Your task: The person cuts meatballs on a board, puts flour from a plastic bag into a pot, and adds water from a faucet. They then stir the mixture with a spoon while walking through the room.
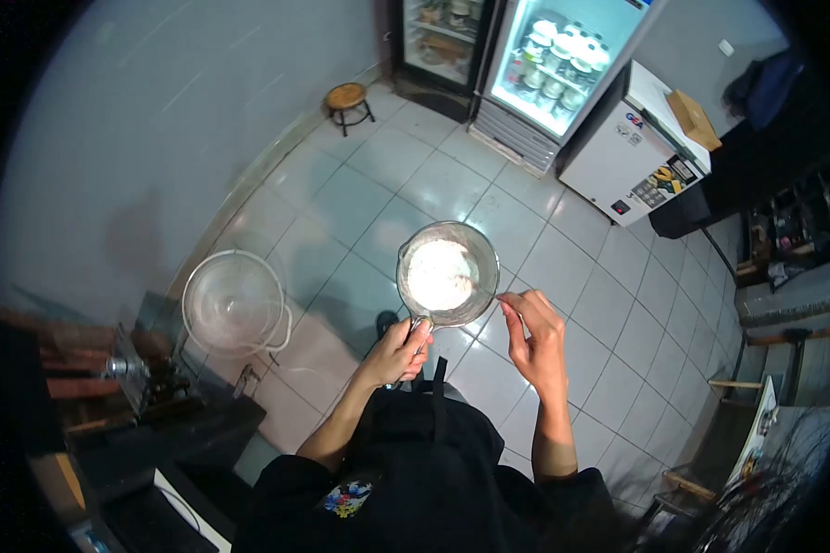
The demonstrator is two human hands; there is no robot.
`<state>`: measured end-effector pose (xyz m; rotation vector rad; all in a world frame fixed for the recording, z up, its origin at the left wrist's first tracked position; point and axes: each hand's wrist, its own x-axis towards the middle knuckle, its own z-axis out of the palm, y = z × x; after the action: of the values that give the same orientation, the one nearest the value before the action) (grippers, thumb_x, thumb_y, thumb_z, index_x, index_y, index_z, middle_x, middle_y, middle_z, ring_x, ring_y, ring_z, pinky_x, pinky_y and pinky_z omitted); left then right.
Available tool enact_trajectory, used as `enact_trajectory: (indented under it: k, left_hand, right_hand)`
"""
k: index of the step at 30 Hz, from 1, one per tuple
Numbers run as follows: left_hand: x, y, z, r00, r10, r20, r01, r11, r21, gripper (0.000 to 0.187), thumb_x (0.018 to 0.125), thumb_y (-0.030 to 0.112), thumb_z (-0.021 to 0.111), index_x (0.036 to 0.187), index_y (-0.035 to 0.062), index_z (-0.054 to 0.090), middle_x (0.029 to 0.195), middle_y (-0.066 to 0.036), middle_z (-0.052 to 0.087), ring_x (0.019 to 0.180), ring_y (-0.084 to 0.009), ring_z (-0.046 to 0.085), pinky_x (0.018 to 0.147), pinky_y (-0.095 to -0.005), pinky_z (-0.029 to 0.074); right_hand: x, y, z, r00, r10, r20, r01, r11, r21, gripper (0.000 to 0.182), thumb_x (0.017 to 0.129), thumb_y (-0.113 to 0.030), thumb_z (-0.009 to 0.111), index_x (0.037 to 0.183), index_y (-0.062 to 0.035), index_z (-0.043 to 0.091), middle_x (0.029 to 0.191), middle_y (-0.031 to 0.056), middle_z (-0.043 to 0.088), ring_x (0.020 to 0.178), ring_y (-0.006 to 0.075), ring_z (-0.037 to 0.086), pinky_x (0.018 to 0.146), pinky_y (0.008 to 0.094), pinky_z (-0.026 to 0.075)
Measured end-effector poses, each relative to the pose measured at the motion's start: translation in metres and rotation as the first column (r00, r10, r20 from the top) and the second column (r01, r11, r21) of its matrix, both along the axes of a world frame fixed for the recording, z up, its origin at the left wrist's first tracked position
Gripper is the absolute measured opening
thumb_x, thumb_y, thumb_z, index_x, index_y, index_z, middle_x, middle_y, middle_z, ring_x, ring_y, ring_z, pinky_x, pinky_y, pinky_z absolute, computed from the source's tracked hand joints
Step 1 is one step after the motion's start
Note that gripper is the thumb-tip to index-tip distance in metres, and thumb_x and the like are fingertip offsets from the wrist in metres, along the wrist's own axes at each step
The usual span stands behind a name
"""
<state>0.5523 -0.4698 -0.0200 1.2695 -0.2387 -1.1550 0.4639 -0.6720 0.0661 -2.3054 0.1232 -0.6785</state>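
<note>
My left hand (402,350) is wrapped around the handle of a metal saucepan (492,252), which it holds up over the floor in front of my body. A bright white substance (440,275) lies in the bottom of the pan; glare hides its texture. At the pan's right rim, my right hand (535,336) has thumb and index finger pinched on what looks like a thin utensil handle. Its other end reaches into the pan and cannot be made out clearly.
A large whitish bucket (235,304) stands left by the wall. A small wooden stool (347,96), a lit glass-door fridge (563,69) holding bottles, and a white chest freezer (632,147) with a cardboard box (693,120) stand farther off. Dark equipment (157,442) is at lower left.
</note>
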Motion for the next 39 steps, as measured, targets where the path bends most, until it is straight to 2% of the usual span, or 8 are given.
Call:
enact_trajectory:
  k: [7,14,16,20,24,32,34,39]
  left_hand:
    - [0.068,-0.072,-0.001,0.981,-0.191,0.031,0.192,0.981,-0.024,0.035,0.101,0.037,0.04,0.089,0.0041,0.042,0.056,0.001,0.038,0.04,-0.0047,0.033,0.035,-0.0221,0.029]
    - [0.151,-0.183,0.018,0.925,-0.377,0.036,0.375,0.926,0.05,0.035,0.101,0.037,0.04,0.09,0.0031,0.042,0.057,0.001,0.038,0.042,-0.0049,0.034,0.035,-0.0228,0.029]
    - [0.16,-0.215,0.018,0.891,-0.449,0.07,0.445,0.893,0.065,0.035,0.101,0.036,0.04,0.09,0.0027,0.041,0.057,0.001,0.038,0.042,-0.0053,0.034,0.036,-0.0231,0.031]
    - [0.171,-0.294,0.028,0.786,-0.604,0.134,0.599,0.797,0.078,0.036,0.101,0.037,0.041,0.089,0.0023,0.042,0.057,0.0,0.04,0.042,-0.0063,0.037,0.037,-0.0239,0.033]
    - [0.158,-0.368,0.029,0.684,-0.72,0.12,0.712,0.694,0.109,0.037,0.101,0.037,0.041,0.089,0.0023,0.043,0.057,0.0,0.041,0.042,-0.0063,0.038,0.036,-0.0238,0.034]
    - [0.084,-0.551,0.018,0.457,-0.871,0.18,0.876,0.476,0.081,0.033,0.1,0.034,0.043,0.088,0.0031,0.043,0.056,0.0,0.042,0.041,-0.0066,0.041,0.037,-0.0242,0.037]
    - [0.055,-0.599,0.018,0.407,-0.884,0.23,0.895,0.436,0.092,0.034,0.1,0.035,0.042,0.088,0.0027,0.044,0.056,0.001,0.042,0.039,-0.0067,0.039,0.035,-0.0234,0.035]
    - [-0.001,-0.697,0.033,0.263,-0.949,0.174,0.954,0.282,0.098,0.038,0.1,0.039,0.042,0.091,0.0025,0.045,0.058,-0.001,0.044,0.041,-0.0075,0.042,0.036,-0.0236,0.037]
  right_hand:
    - [0.037,-0.054,-0.031,0.999,-0.045,-0.015,0.046,0.997,0.062,0.008,0.081,0.006,0.061,0.088,0.005,0.063,0.073,0.0137,0.059,0.066,0.0273,0.054,0.061,0.0347,0.044]
    - [0.097,-0.141,-0.013,0.959,-0.275,0.067,0.271,0.96,0.065,0.01,0.079,0.009,0.06,0.089,0.0051,0.063,0.073,0.0141,0.058,0.067,0.0277,0.054,0.06,0.0345,0.044]
    - [0.096,-0.163,-0.014,0.884,-0.458,0.096,0.458,0.889,0.025,0.011,0.078,0.01,0.061,0.089,0.0051,0.063,0.073,0.0138,0.058,0.066,0.0272,0.054,0.06,0.0344,0.043]
    - [0.087,-0.203,-0.018,0.822,-0.566,0.059,0.566,0.824,0.022,0.013,0.077,0.011,0.061,0.089,0.0054,0.063,0.072,0.0132,0.058,0.065,0.0263,0.054,0.06,0.0345,0.043]
    - [0.053,-0.24,-0.017,0.655,-0.746,0.123,0.748,0.663,0.037,0.016,0.076,0.012,0.061,0.09,0.0056,0.062,0.072,0.0145,0.057,0.065,0.0274,0.053,0.06,0.0348,0.043]
    - [-0.042,-0.365,-0.036,0.441,-0.886,0.14,0.886,0.455,0.092,0.017,0.076,0.011,0.06,0.092,0.0054,0.061,0.074,0.014,0.055,0.067,0.0293,0.052,0.062,0.0376,0.043]
    - [-0.071,-0.406,-0.048,0.477,-0.87,0.129,0.874,0.485,0.037,0.018,0.076,0.011,0.061,0.093,0.005,0.062,0.074,0.013,0.055,0.065,0.0276,0.051,0.061,0.0361,0.043]
    - [-0.132,-0.476,-0.02,0.305,-0.94,0.15,0.948,0.314,0.04,0.017,0.076,0.01,0.062,0.092,0.0051,0.061,0.075,0.0147,0.056,0.068,0.0303,0.052,0.063,0.0377,0.044]
